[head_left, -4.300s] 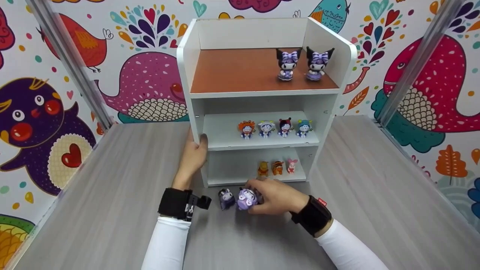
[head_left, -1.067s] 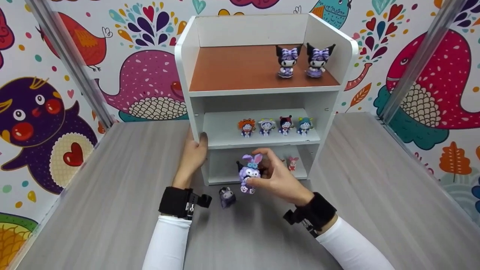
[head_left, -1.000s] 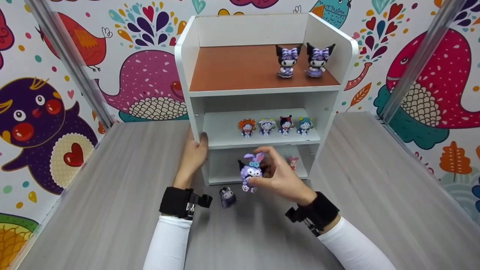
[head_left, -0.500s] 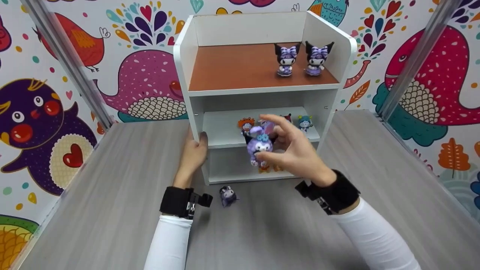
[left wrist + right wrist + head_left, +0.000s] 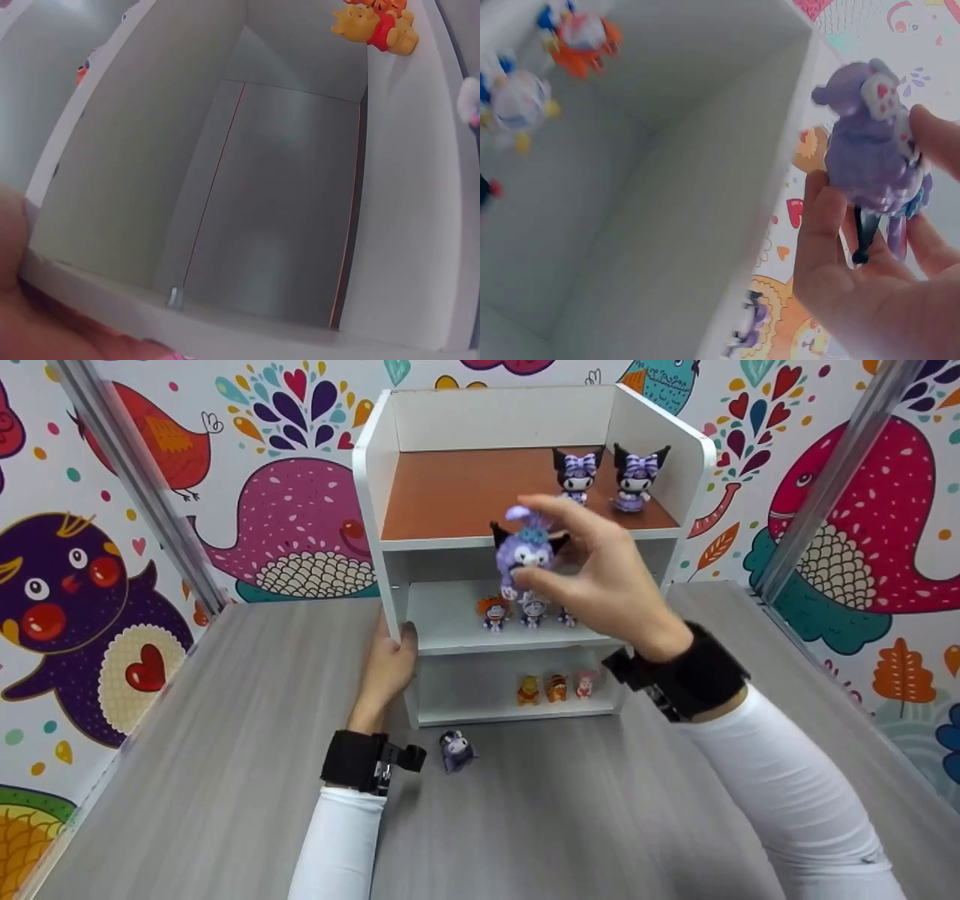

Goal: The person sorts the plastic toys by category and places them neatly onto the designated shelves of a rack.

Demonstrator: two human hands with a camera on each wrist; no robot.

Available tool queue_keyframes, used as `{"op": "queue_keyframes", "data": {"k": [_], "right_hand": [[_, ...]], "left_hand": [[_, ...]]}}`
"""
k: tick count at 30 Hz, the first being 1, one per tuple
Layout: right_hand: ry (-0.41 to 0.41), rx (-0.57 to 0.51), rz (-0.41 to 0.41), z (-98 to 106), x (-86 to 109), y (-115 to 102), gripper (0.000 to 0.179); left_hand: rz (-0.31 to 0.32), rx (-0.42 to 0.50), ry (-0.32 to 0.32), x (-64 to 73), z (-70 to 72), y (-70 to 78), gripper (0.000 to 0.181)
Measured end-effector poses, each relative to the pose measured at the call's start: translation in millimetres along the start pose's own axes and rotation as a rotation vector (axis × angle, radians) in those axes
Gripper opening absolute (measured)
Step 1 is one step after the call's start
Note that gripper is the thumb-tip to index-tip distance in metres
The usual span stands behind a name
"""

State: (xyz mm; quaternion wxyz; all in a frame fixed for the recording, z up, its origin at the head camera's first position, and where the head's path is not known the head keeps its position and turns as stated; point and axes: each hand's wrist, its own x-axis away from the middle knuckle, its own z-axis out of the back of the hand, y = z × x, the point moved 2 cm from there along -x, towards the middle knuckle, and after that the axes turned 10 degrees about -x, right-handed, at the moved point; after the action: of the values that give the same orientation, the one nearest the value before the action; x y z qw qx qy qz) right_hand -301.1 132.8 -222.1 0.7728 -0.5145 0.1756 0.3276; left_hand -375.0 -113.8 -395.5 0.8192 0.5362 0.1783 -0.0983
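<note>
My left hand (image 5: 388,667) grips the left side panel of a white shelf unit (image 5: 517,541), with the thumb at the front edge and the fingers behind. In the left wrist view, that hand (image 5: 45,322) shows at the panel's edge. Between thumb and fingers, my right hand (image 5: 611,570) pinches a purple figurine (image 5: 517,559) with rabbit ears and black points. It is held in the air before the unit, at the height of the top board's front edge. The right wrist view shows the figurine (image 5: 870,150) from below. A dark purple figurine (image 5: 455,750) lies on the table.
Two black-eared figurines (image 5: 636,480) stand at the right of the brown top board (image 5: 457,495). Several small figurines (image 5: 493,613) line the middle shelf, partly hidden by my right hand. A bear figurine (image 5: 527,690), a tiger (image 5: 556,688) and a pink piglet (image 5: 585,685) stand on the bottom shelf.
My right hand has picked the purple figurine up off the table and raised it past the bottom and middle shelves. The left hand has stayed on the side panel.
</note>
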Motion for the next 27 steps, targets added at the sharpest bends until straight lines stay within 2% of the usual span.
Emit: {"op": "queue_keyframes", "data": {"k": [8,16,20,27], "right_hand": [[-0.029,0.118,-0.027,4.2,-32.5,-16.6,0.059],[-0.041,0.212,-0.070,13.0,-63.1,-22.7,0.056],[-0.048,0.256,-0.100,18.2,-73.4,-23.5,0.053],[-0.075,0.335,-0.145,19.5,-85.9,-22.4,0.054]], "left_hand": [[-0.001,0.000,-0.008,1.8,-0.1,-2.2,0.063],[-0.034,0.008,0.008,-1.8,2.7,-0.3,0.062],[-0.006,-0.012,-0.012,-2.1,2.8,1.6,0.061],[0.001,-0.008,-0.022,-0.4,1.1,0.1,0.061]]}}
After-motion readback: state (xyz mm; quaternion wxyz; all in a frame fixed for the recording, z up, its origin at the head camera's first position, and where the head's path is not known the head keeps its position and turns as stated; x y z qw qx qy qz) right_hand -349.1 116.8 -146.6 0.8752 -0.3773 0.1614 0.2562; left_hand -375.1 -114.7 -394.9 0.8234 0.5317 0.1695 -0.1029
